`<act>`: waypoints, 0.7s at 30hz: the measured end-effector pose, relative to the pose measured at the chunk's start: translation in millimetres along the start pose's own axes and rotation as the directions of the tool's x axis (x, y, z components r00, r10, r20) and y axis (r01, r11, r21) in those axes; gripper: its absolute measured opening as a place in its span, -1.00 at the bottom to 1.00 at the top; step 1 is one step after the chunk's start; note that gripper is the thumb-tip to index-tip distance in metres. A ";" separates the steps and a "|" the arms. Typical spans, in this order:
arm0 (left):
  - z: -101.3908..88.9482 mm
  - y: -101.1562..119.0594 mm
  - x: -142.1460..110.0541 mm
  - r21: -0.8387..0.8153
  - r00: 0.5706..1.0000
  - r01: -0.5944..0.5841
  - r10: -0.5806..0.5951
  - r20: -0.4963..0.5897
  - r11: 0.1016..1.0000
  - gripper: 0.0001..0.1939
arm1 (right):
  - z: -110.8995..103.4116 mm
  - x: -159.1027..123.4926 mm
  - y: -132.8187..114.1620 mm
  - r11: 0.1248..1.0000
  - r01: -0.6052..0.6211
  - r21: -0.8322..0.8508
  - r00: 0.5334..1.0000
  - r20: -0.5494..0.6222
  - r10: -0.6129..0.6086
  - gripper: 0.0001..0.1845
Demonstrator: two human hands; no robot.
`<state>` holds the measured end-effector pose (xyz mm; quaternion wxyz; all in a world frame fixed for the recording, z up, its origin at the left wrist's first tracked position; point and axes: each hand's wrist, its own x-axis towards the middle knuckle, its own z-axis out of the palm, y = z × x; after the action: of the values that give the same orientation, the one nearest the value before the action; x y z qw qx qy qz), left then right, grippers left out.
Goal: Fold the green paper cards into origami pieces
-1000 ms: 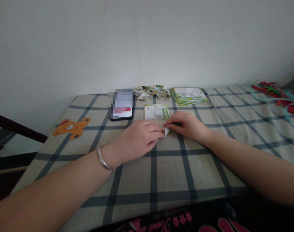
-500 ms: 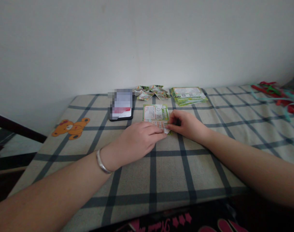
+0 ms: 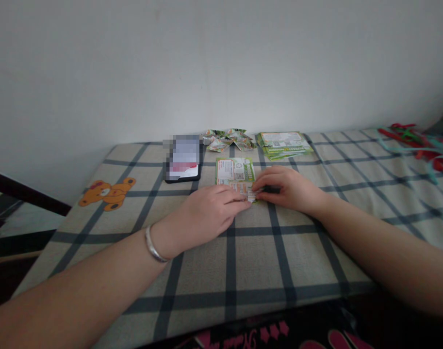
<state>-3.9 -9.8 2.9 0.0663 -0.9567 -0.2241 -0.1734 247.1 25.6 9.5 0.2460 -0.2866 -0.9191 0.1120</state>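
Note:
A green-and-white printed paper sheet lies on the checked tablecloth in front of me. My left hand, with a silver bangle at the wrist, rests over its lower left part. The fingers are stretched out and press the lower edge down. At the lower right corner, my right hand pinches the sheet's edge between thumb and fingers. Some of that corner is hidden by the fingertips. Behind the sheet sit several small folded paper pieces. To their right is a stack of similar printed sheets.
A phone, partly blurred out, lies left of the sheet. Further left is a flat orange bear cutout. Red and teal ribbons lie at the far right. The tablecloth reaches back to a pale wall.
The lower right corner of the sheet was turned up and now lies flatter. My right fingers shifted slightly along that edge; my left hand's fingers straightened over it.

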 end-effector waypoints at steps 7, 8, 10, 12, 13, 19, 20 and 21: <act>-2.5 -0.3 -0.5 -0.064 0.998 0.056 -0.055 0.029 0.996 -0.68 | 4.1 -1.1 0.1 0.995 0.016 -0.101 1.000 0.014 -0.015 -0.83; -2.9 -0.6 -0.4 -0.078 0.998 0.063 -0.061 0.036 0.995 -0.68 | 4.8 -1.2 0.0 0.994 0.011 -0.108 1.000 0.013 -0.009 -0.83; -3.2 -1.3 0.0 -0.102 0.996 0.077 -0.073 0.047 0.992 -0.69 | 5.6 -1.4 -0.7 0.993 -0.003 -0.119 1.000 0.012 0.004 -0.82; -2.9 -2.3 0.1 -0.120 0.995 0.086 -0.079 0.057 0.989 -0.69 | 5.8 -1.5 -2.2 0.991 -0.010 -0.132 1.000 0.015 0.012 -0.81; -2.7 -2.7 0.1 -0.124 0.995 0.089 -0.082 0.060 0.988 -0.69 | 5.6 -1.4 -3.2 0.990 -0.013 -0.140 1.000 0.018 0.015 -0.81; -1.9 -3.0 -0.8 -0.072 0.997 0.068 -0.065 0.038 0.995 -0.70 | 3.6 -0.8 -9.1 0.978 -0.034 -0.206 0.999 0.030 0.041 -0.80; -1.7 -2.7 -0.7 -0.053 0.998 0.056 -0.054 0.034 0.997 -0.70 | 3.4 -0.9 -9.2 0.977 -0.030 -0.211 0.999 0.034 0.038 -0.79; -1.4 -2.4 -0.5 -0.033 0.998 0.045 -0.044 0.036 0.998 -0.69 | 3.3 -1.0 -9.2 0.976 -0.028 -0.215 0.999 0.039 0.037 -0.79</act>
<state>-5.8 -8.2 4.2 0.0423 -0.9554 -0.2435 -0.1616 241.7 17.4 9.5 0.1923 -0.3239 -0.9261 0.0225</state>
